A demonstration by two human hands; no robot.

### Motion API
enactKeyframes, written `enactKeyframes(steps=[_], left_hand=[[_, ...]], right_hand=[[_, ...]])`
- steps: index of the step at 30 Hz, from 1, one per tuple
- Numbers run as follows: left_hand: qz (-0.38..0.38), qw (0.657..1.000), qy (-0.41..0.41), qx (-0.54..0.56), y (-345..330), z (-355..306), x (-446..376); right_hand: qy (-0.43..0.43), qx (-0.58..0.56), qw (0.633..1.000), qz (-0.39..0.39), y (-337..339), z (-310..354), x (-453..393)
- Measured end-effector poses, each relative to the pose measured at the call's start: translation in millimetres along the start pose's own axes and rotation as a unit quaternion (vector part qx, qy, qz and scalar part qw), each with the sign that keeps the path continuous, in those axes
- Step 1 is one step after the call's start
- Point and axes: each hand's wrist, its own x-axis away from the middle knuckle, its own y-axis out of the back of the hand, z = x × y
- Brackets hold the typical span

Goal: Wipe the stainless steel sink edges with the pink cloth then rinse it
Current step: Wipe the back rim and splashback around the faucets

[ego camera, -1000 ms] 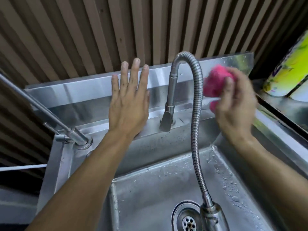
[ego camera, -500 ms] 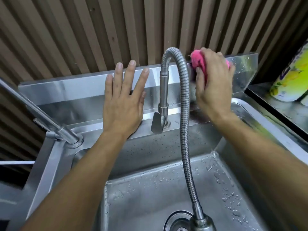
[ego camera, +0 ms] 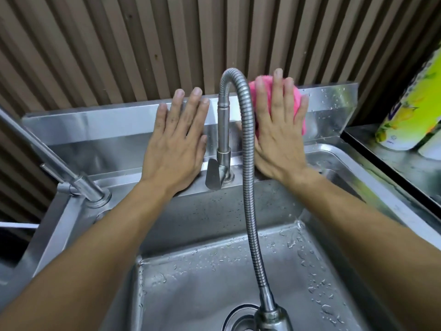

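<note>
The stainless steel sink (ego camera: 353, 177) fills the lower view, with a raised back splash (ego camera: 100, 118) along the wall. My right hand (ego camera: 279, 134) lies flat on the pink cloth (ego camera: 299, 108), pressing it against the back splash just right of the tap. Most of the cloth is hidden under the palm and fingers. My left hand (ego camera: 176, 144) rests flat and empty on the back splash left of the tap, fingers slightly spread.
A flexible steel tap hose (ego camera: 248, 177) arches from the tap base (ego camera: 220, 168) down over the wet basin and drain (ego camera: 241, 318). A second steel spout (ego camera: 59, 168) slants in at left. A green-yellow packet (ego camera: 405, 111) stands on the right counter. Corrugated wall behind.
My right hand has opened flat over the pink cloth and moved left and down onto the back splash by the tap. The left hand stays put.
</note>
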Motion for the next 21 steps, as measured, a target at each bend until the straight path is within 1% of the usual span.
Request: enactKeyframes(steps=[1, 3, 6, 7, 8, 9, 10, 11, 12, 13, 15, 17, 18, 19, 21], left_hand=[[-0.005, 1.000, -0.012, -0.001, -2, 0, -1], [-0.014, 0.999, -0.029, -0.003, -5, 2, -4], [-0.020, 0.999, -0.035, 0.000, -7, 4, -3], [-0.023, 0.999, -0.036, -0.003, -7, 3, -2], [-0.025, 0.999, -0.036, -0.005, -8, 2, -2], [-0.026, 0.999, -0.035, -0.005, -8, 1, -3], [-0.028, 0.999, -0.032, -0.005, -9, 0, -3], [-0.028, 0.999, -0.028, -0.005, -9, 0, -3], [-0.029, 0.999, -0.024, -0.005, -9, 0, -2], [-0.032, 0.999, -0.024, -0.004, -9, 0, -2], [-0.045, 0.999, -0.030, -0.001, -10, 1, -3], [-0.050, 0.998, -0.036, 0.006, -10, 2, -3], [-0.048, 0.998, -0.038, 0.008, -10, 3, -3], [-0.045, 0.998, -0.040, 0.008, -10, 3, -4], [-0.046, 0.998, -0.052, -0.001, -9, 5, -6]], right_hand=[[0.025, 0.020, 0.999, -0.001, -3, 5, 3], [0.101, 0.055, 0.993, 0.007, -2, -4, 4], [0.240, 0.139, 0.960, 0.034, 13, -45, 1], [0.246, 0.152, 0.956, 0.042, 15, -57, -2], [0.211, 0.144, 0.966, 0.035, 15, -62, -4], [0.138, 0.119, 0.983, 0.014, 12, -55, -4], [0.047, 0.084, 0.995, -0.014, 5, -39, -4], [-0.028, 0.053, 0.998, -0.030, -4, -16, -3], [-0.060, 0.025, 0.997, -0.036, -11, 8, -1], [-0.050, 0.001, 0.998, -0.037, -16, 26, 1], [0.036, 0.001, 0.999, -0.031, -15, 32, 4], [0.121, 0.051, 0.991, -0.009, -2, 4, 1], [0.144, 0.077, 0.987, 0.004, 4, -11, 0], [0.151, 0.103, 0.983, 0.013, 8, -24, 0], [0.132, 0.132, 0.982, 0.001, 8, -34, 1]])
